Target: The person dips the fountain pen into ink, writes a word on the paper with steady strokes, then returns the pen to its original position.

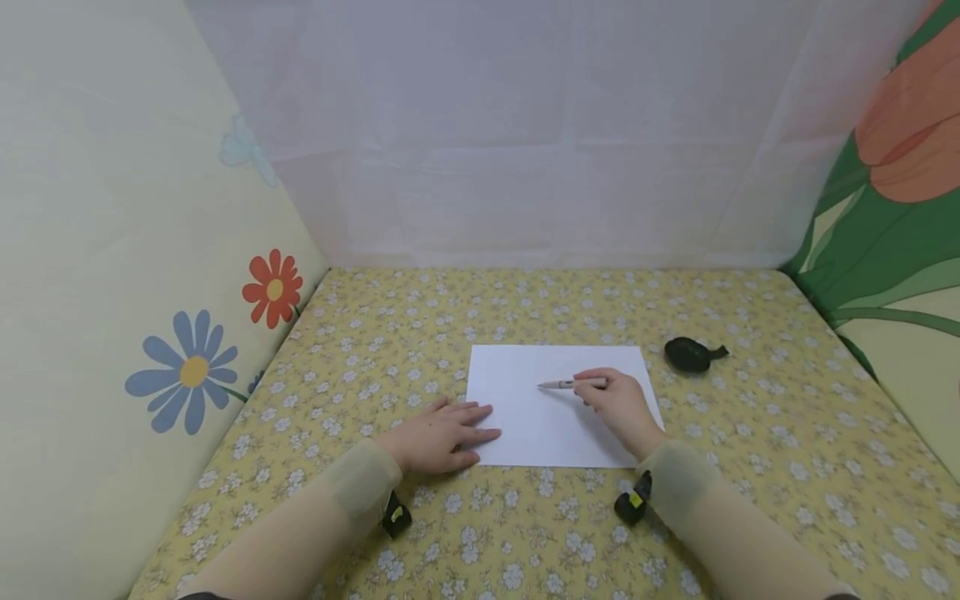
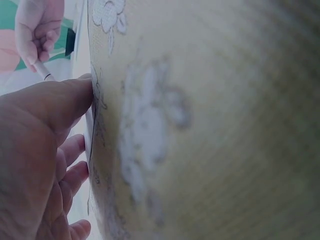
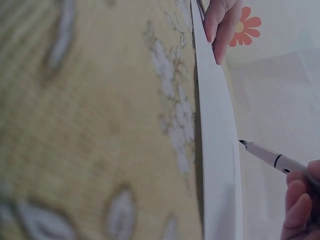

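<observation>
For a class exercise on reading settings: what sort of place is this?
Probably a small indoor booth set up for tabletop work: a flowered cloth covers the work surface, a pale plain backdrop closes the far side, and the left wall carries big printed flowers.

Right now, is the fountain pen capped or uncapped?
The fountain pen is uncapped: its dark nib shows bare in the right wrist view.

The head camera looks forward and down from above, well back from the cloth (image 1: 375, 333). The 2 wrist cameras, close and turned sideways, face low across it — all 3 views share the pen (image 1: 558, 385), left hand (image 1: 438, 437) and right hand (image 1: 621, 407).
</observation>
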`<act>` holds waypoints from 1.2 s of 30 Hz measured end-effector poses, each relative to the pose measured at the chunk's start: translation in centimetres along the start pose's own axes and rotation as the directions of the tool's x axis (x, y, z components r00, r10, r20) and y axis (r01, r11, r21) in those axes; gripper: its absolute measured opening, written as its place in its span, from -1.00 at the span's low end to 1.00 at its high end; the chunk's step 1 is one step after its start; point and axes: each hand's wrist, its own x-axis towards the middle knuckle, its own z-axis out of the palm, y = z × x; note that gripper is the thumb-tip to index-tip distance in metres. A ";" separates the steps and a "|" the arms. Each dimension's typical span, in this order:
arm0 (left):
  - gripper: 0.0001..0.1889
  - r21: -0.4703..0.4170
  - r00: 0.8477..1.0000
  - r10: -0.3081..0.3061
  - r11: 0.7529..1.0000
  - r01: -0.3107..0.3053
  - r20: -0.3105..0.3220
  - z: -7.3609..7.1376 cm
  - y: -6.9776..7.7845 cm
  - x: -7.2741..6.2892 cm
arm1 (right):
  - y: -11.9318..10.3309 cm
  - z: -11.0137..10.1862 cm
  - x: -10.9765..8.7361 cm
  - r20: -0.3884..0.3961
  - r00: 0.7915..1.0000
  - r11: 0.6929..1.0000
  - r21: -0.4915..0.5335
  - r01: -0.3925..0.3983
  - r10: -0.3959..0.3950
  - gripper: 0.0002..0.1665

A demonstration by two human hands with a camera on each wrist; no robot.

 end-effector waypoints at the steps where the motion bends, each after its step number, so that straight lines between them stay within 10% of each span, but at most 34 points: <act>1: -0.47 0.000 1.000 -0.002 1.000 0.002 0.003 0.0 0.0 0.0 | 0.0 0.0 0.0 0.000 1.000 1.000 -0.002 0.000 0.000 -0.61; 36: -0.47 -0.021 1.000 0.001 1.000 -0.001 -0.002 0.0 -0.1 -0.1 | 0.5 -1.0 0.1 -0.040 0.999 0.989 -0.144 0.016 -0.022 -0.67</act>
